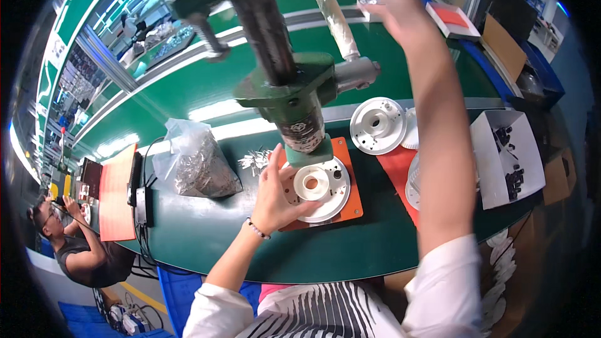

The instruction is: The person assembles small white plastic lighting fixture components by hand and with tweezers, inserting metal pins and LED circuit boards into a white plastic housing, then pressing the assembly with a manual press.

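Note:
My left hand grips a white round plastic base, thumb at its near edge and fingers along its left side. A raised ring with a central hole stands on the base, which rests on an orange plate under the green ram of a hand press. The ram hangs just over the far part of the base. My right hand is raised at the top, blurred, fingers apart, beside the press's wrapped lever. I see nothing held in it.
A clear bag of small metal pieces stands left, near loose white strips. At right are another white base, a red mat and a white box of black parts. A co-worker sits far left.

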